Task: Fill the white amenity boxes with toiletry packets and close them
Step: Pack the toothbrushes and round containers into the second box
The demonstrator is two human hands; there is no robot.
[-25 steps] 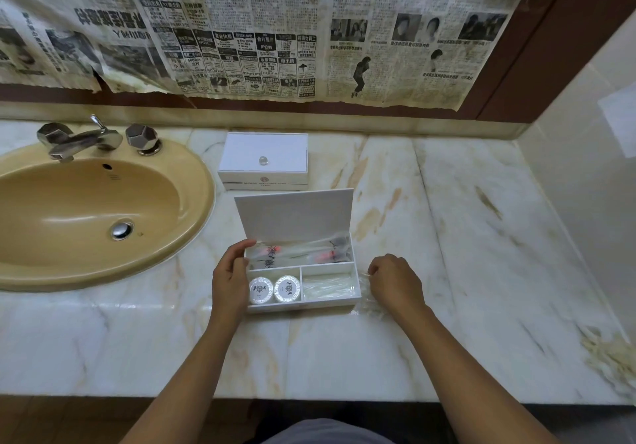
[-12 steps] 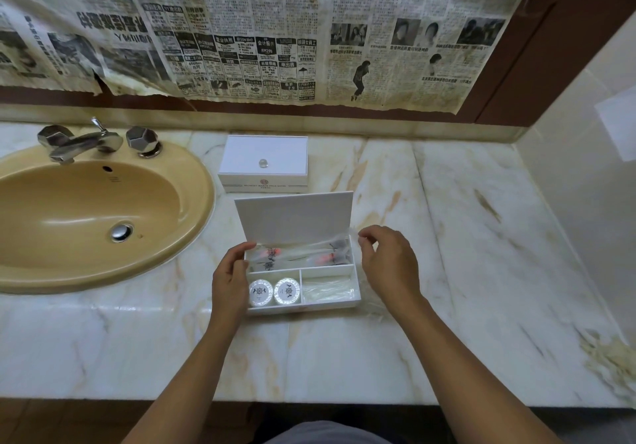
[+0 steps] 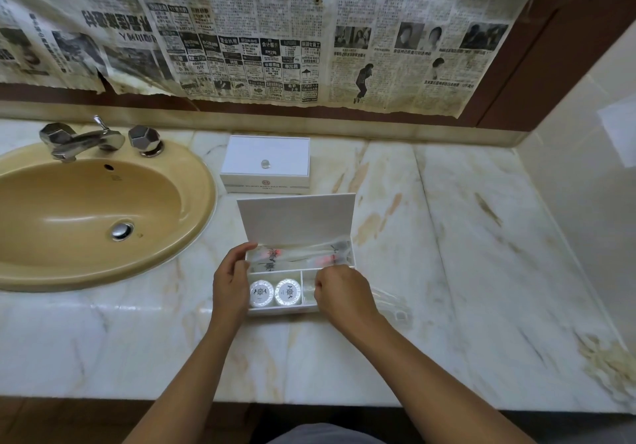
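- Right hand (image 3: 344, 292) sits over the front right compartment of the open box (image 3: 275, 310); fingers curled down into it, seemingly pinching or tucking a clear packet, but what it holds is hidden under the knuckles, so grip can't be confirmed.
- Left hand (image 3: 231, 281) braces the box's left wall, thumb at the back corner, fingers curled round the side: gripping the box to steady it.
- Open box sits on the marble counter (image 3: 447, 271), just right of the sink (image 3: 86, 216), lid (image 3: 296, 218) standing upright at the back.
- Contents: long back compartment holds clear toiletry packets (image 3: 296, 256) with red and black print; front left holds two round white packets (image 3: 275, 293), side by side.
- A clear wrapper (image 3: 389, 302) lies on the counter just right of the box, partly behind the right wrist; can't tell what's inside.
- Closed box (image 3: 265, 164) is behind the open one, near the wall; looks done.
- Step in hand, as judged: seat the packet flat in the front right compartment.
- To do it well: keep the left hand bracing so the light box doesn't slide on smooth marble; press the packet below rim level, no plastic over the divider or front edge.
- Back packets bulge up near the right end; likely need pushing down or the lid won't shut flush.
- Risk: slippery film springing back up, lid catching on it.
- After that, swing the lid down from the hinge side.
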